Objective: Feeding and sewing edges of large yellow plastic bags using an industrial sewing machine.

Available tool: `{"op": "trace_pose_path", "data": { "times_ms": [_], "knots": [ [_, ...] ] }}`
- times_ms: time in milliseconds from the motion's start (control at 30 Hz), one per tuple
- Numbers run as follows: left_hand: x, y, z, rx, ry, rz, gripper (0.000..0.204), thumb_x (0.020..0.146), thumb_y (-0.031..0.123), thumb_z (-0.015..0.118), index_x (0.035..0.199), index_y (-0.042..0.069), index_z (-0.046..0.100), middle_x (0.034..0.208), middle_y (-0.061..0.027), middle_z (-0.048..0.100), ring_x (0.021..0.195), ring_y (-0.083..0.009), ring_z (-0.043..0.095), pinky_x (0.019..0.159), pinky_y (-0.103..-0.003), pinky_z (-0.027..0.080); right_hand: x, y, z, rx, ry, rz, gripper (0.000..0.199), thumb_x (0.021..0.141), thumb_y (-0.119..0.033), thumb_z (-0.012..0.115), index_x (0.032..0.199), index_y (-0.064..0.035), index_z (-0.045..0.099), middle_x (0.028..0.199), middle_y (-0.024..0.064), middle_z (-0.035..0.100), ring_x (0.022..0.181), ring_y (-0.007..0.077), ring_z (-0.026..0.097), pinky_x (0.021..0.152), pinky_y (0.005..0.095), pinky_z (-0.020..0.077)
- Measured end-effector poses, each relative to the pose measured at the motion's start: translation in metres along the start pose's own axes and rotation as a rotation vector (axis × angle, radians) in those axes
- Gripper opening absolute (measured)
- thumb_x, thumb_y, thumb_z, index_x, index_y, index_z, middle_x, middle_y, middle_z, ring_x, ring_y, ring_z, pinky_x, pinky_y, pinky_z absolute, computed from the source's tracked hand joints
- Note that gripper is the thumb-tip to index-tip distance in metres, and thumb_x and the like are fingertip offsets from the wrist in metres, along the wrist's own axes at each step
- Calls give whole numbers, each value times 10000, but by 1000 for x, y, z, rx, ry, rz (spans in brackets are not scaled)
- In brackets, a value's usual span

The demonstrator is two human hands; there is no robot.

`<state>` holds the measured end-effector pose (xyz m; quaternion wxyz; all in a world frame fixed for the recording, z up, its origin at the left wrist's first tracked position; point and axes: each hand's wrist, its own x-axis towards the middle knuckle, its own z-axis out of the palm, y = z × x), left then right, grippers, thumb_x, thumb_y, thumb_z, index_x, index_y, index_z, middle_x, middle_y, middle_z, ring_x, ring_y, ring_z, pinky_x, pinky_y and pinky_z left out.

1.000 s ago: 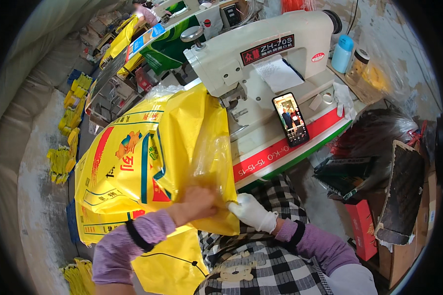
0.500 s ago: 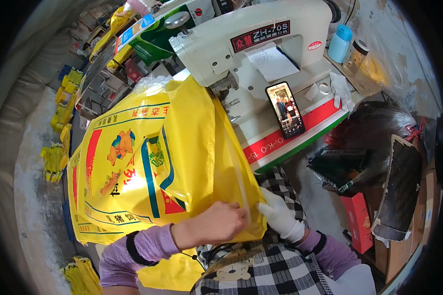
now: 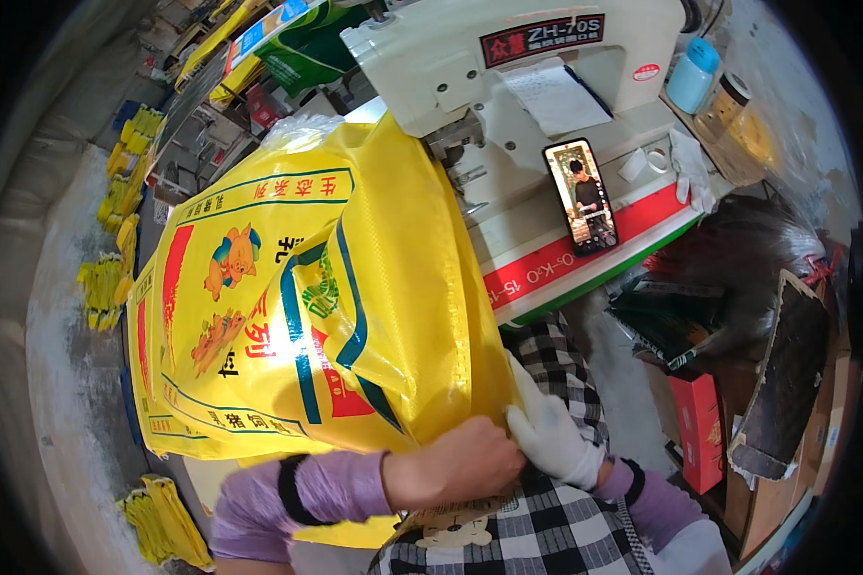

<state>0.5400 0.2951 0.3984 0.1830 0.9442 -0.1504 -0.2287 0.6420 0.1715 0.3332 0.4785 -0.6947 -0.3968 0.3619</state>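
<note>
A large yellow woven sack with printed pigs, red patches and dark green bands lies across the left and middle. Its far end reaches up beside the head of a cream industrial sewing machine; whether the edge sits under the needle I cannot make out. My left hand is bare and closed in a fist on the sack's near right corner. Right beside it my right hand, in a white glove, pinches the same edge, its thumb toward the left fist. The sack hides the gripping fingertips.
On the machine's red-edged bed stand a lit phone, a notepad with a pen and a tape roll. A blue bottle and a jar are behind. Red box and cardboard lie right; folded yellow sacks lie left.
My left fist has moved right and slightly down, up against the gloved hand. The sack's near corner is bunched more tightly. The view has shifted a little, and the phone's picture has changed.
</note>
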Motion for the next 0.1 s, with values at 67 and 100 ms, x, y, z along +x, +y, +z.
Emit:
{"op": "trace_pose_path", "data": {
  "times_ms": [67,100],
  "knots": [
    [0,-26,-43,-42,-58,133,302,879,310,624,864,8,619,631,-80,626,561,-273,650,514,-356,485,-18,1,-4,-190,-68,-58,774,842,-75,582,1536,-59,239,818,298,642,640,382,654,639,486,518],
    [-4,-48,-69,159,-19,53,292,871,355,633,964,82,683,666,-121,648,725,-320,667,665,-365,500,-18,3,-4,-267,16,-191,824,828,-68,615,1546,-65,210,917,289,672,615,391,651,633,476,522]
  ]
}}
